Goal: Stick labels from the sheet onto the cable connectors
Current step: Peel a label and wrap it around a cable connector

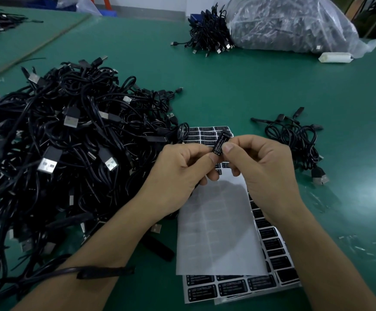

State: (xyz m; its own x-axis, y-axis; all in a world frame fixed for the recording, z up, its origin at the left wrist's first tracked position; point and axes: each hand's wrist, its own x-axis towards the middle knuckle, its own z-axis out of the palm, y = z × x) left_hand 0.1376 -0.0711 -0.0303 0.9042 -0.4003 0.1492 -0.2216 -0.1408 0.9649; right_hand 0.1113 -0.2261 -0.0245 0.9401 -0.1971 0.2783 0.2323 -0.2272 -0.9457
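Head view shows your left hand (pixel 182 169) and right hand (pixel 263 167) both pinched on one connector (pixel 223 136), held just above the label sheet (pixel 272 243) on the desk (pixel 238 86). A label (pixel 217 148) lies along its face, so you seem to be pressing it down. Next, rub its edges flat and set the cable aside. The connector's long axis slants from near-left to far-right, with the free end pointing away from you.

Head view, down over near hands (pixel 223 167)
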